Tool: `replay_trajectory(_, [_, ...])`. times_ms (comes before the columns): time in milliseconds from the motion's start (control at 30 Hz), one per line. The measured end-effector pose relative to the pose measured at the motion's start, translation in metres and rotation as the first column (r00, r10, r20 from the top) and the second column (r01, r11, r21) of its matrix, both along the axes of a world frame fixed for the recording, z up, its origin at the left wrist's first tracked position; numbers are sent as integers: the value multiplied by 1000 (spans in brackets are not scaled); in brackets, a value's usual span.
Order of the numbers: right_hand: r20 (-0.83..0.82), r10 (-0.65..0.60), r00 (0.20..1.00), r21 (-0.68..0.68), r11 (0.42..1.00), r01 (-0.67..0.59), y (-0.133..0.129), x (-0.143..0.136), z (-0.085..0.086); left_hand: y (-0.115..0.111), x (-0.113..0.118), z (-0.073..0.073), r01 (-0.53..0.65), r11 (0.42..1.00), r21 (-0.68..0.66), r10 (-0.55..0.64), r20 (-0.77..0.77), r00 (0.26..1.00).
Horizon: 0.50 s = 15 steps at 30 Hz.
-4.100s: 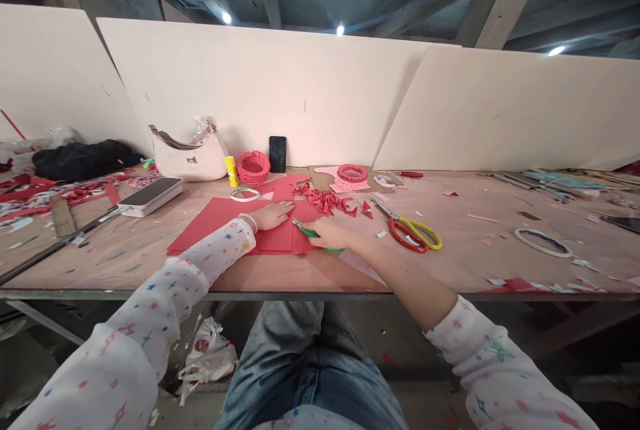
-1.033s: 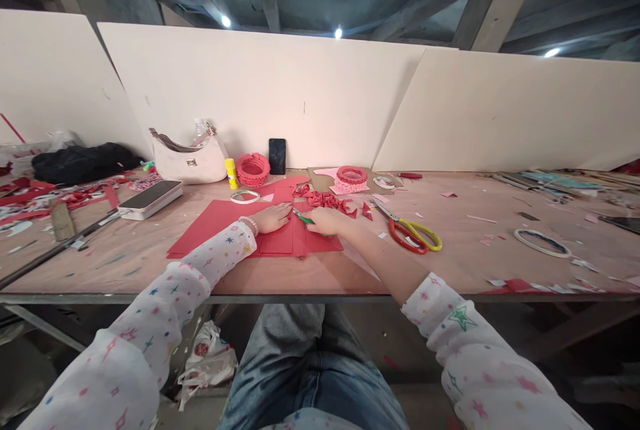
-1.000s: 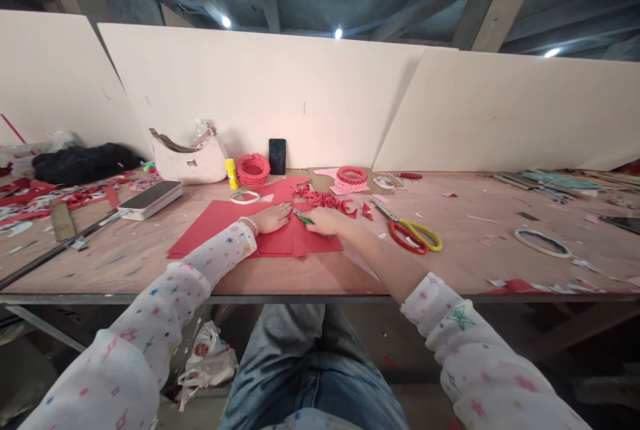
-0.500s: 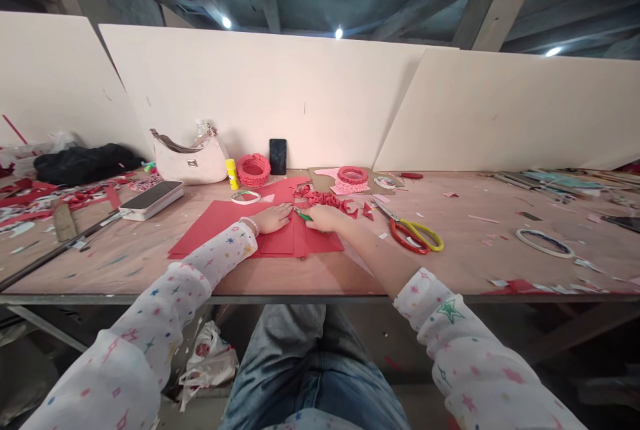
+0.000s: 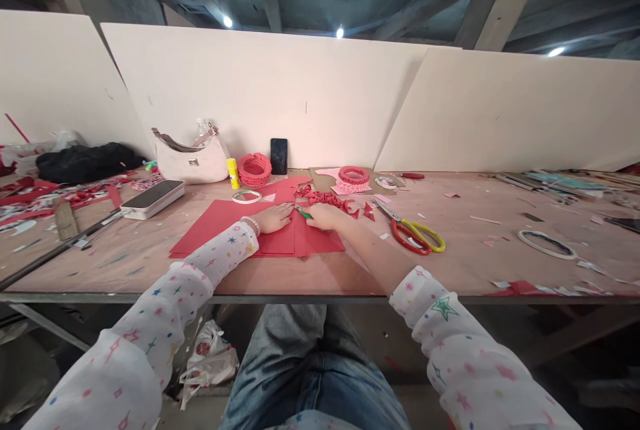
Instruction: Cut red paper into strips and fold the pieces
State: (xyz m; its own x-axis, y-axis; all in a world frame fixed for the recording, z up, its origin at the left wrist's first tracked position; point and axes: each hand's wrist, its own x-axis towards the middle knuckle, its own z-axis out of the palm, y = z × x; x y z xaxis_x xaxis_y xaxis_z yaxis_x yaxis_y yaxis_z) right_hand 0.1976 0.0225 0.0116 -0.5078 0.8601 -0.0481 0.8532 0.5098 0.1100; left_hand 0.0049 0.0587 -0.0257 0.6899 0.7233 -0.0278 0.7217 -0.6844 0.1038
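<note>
My left hand (image 5: 274,218) lies flat, fingers stretched out, pressing on sheets of red paper (image 5: 200,230) spread in front of me. Close to its fingertips, my right hand (image 5: 325,215) is closed around a small green utility knife (image 5: 305,214). The knife's tip points left over the upper part of the paper, and most of its handle is hidden by my fingers. Just beyond my hands lies a heap of crumpled red paper strips (image 5: 330,199). Scissors (image 5: 415,235) with one red and one yellow handle rest to the right of my right hand.
Behind the paper stand a yellow glue stick (image 5: 233,174), red braided rings (image 5: 255,170), a phone (image 5: 279,156) and a white handbag (image 5: 193,162). More rings (image 5: 353,177) and a red utility knife (image 5: 411,176) lie at the back. White boards (image 5: 260,90) wall off the table.
My right forearm has shifted slightly left, while both hands stay at nearly the same spot on the paper. The view has moved a little.
</note>
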Motion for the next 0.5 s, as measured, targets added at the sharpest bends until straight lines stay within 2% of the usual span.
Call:
replay_trajectory(167, [16, -60, 998, -1, 998, 60, 5, 2, -3, -2, 1, 3, -17, 1000, -13, 17, 8, 1000])
replay_trajectory(367, [26, -46, 999, 7, 999, 46, 6, 7, -5, -4, 1, 3, -19, 1000, -21, 20, 24, 1000])
replay_trajectory(500, [26, -57, 998, 6, 998, 57, 5, 10, -7, 1, 0, 0, -86, 995, -46, 92, 146, 985])
